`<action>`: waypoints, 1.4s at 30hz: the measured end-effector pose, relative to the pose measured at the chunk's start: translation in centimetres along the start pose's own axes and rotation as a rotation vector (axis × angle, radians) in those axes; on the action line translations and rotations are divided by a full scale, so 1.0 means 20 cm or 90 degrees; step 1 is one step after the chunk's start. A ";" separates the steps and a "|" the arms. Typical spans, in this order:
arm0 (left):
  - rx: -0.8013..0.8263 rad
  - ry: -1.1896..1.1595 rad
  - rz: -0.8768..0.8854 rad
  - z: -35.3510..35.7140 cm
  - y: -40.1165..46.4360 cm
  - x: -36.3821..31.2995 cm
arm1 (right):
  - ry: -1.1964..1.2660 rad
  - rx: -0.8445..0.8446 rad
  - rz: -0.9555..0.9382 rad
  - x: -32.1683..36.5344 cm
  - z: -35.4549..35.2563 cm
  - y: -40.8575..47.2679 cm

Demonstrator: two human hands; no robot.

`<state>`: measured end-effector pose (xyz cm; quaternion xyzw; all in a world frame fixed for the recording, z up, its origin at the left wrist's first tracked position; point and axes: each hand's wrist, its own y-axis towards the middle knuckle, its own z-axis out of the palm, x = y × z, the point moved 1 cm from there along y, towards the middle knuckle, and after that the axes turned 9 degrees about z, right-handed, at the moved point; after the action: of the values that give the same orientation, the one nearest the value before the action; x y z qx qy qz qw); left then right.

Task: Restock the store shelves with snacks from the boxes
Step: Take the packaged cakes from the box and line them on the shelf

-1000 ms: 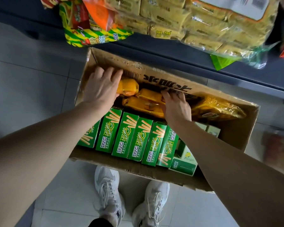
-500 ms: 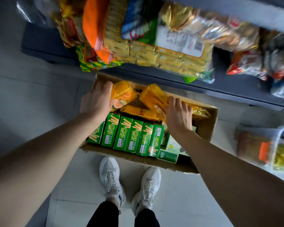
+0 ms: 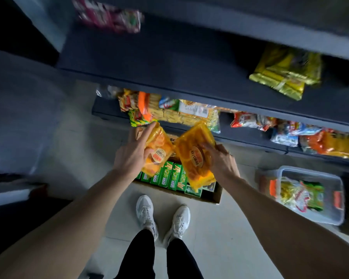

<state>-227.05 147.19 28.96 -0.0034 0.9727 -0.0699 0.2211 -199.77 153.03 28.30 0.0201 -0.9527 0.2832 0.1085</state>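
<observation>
My left hand (image 3: 132, 153) grips a yellow-orange snack pack (image 3: 157, 152) with a round red label. My right hand (image 3: 223, 163) grips a second, larger yellow-orange snack pack (image 3: 195, 156). Both packs hang above the open cardboard box (image 3: 214, 198) on the floor. Inside the box stands a row of green snack cartons (image 3: 170, 177). The dark shelf (image 3: 189, 63) in front of me is mostly bare, with a yellow bag (image 3: 284, 73) at its right.
The lower shelf holds cracker packs (image 3: 181, 115) and several red and orange snack bags (image 3: 290, 131). A clear plastic bin (image 3: 310, 194) with snack bags sits on the floor to the right. My white shoes (image 3: 161, 218) stand just behind the box.
Both hands have lifted a yellow-orange pack each out of the box. My view has risen, so the box looks smaller and the upper shelves have come into sight.
</observation>
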 end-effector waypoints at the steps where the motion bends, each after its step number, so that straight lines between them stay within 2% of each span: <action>1: -0.008 0.006 0.011 -0.08 -0.04 -0.03 | -0.001 -0.003 -0.007 0.01 -0.09 -0.07; 4: -0.050 0.003 0.043 -0.31 -0.14 -0.14 | 0.022 -0.013 -0.018 0.05 -0.33 -0.27; 7: -0.054 -0.025 0.057 -0.55 -0.21 -0.22 | 0.025 -0.078 -0.060 0.08 -0.56 -0.45; 10: -0.091 0.008 0.042 -0.80 -0.25 -0.33 | 0.039 -0.133 -0.117 0.11 -0.78 -0.59; 17: -0.100 0.102 0.054 -1.32 -0.35 -0.49 | 0.029 -0.260 -0.216 0.27 -1.33 -0.78; 25: -0.192 0.162 0.027 -2.03 -0.37 -0.58 | -0.089 -0.359 -0.385 0.62 -2.02 -0.94; 28: -0.229 0.192 0.021 -2.35 -0.36 -0.61 | -0.133 -0.427 -0.440 0.78 -2.29 -1.05; 31: -0.285 0.220 0.027 -2.66 -0.34 -0.64 | -0.066 -0.492 -0.493 0.94 -2.59 -1.13; 36: -0.369 0.189 0.046 -3.12 -0.22 -0.60 | 0.068 -0.519 -0.540 1.23 -3.07 -1.21; 42: -0.433 0.076 0.116 -3.64 0.04 -0.53 | 0.122 -0.593 -0.502 1.57 -3.53 -1.16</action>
<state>-248.83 158.17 98.34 0.0143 0.9478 0.2781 0.1552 -214.36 172.74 105.10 0.2958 -0.8831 -0.2236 0.2873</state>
